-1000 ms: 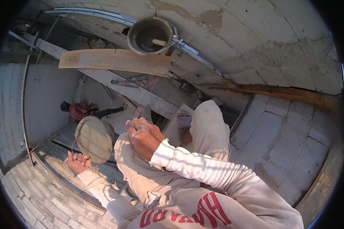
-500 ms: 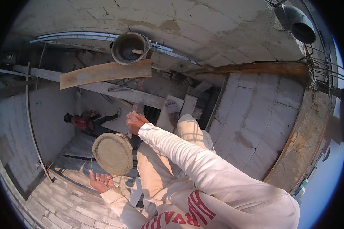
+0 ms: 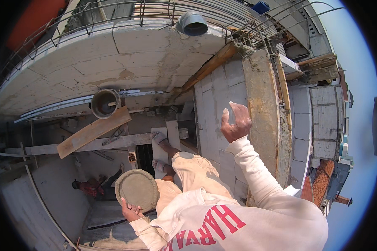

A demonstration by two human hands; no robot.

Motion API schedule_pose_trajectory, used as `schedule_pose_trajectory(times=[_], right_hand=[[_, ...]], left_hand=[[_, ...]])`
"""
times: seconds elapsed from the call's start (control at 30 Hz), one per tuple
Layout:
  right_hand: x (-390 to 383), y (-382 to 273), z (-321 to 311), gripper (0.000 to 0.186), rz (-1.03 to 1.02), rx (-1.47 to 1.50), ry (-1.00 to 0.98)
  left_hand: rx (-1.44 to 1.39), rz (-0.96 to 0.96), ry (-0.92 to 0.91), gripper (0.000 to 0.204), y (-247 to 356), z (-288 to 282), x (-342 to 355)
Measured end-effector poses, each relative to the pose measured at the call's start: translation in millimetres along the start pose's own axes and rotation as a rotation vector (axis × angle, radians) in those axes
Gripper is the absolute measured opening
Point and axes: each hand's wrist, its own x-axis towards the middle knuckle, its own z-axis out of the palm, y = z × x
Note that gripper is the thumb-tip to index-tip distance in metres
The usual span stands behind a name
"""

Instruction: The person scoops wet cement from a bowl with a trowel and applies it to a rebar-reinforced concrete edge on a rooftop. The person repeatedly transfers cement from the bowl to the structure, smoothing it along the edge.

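Observation:
A round bucket (image 3: 137, 189), full to the rim with grey wet mortar, is by my legs on the left. My left hand (image 3: 132, 210) is closed at its near rim; whether the fingers wrap the thin handle or the rim itself I cannot tell. Out to the right, my right hand (image 3: 236, 122) is raised with thumb and fingers apart and nothing between them. It appears in front of the pale block wall (image 3: 222, 96), close to the mortar-stained board (image 3: 262, 113) along the wall's end.
Another bucket (image 3: 97, 109), holding liquid and a tool, is at the far left beside a loose plank (image 3: 88, 136). My feet rest on narrow boards (image 3: 160, 144) above a drop. A person (image 3: 90, 187) is below. A grey pipe elbow (image 3: 192, 24) and rebar (image 3: 142, 14) top the far wall.
My right hand has swung from beside the mortar bucket out to the right and opened. The bucket is nearer my legs in my left hand. The view has turned rightward.

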Motion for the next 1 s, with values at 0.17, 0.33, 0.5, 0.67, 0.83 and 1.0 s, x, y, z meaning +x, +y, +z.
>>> schedule_pose_trajectory(times=[0.17,0.33,0.5,0.67,0.83,1.0], right_hand=[[16,98,-117,0.068,0.226,-0.641,-0.164],[3,127,-103,0.080,0.309,-0.664,-0.252],[-6,151,-99,0.078,0.285,-0.529,-0.173],[2,134,-114,0.077,0.286,-0.485,-0.197],[13,124,-113,0.075,0.257,-0.483,-0.224],[19,126,-114,0.074,0.297,-0.404,-0.250]], left_hand=[[0.172,0.069,-0.099,0.051,14,23,-34],[0.362,0.166,-0.229,0.047,28,56,-59],[0.531,0.235,-0.283,0.049,37,93,-59],[0.651,0.260,-0.320,0.050,41,137,-66],[0.704,0.279,-0.352,0.052,41,191,-78],[0.693,0.290,-0.429,0.047,45,234,-84]])
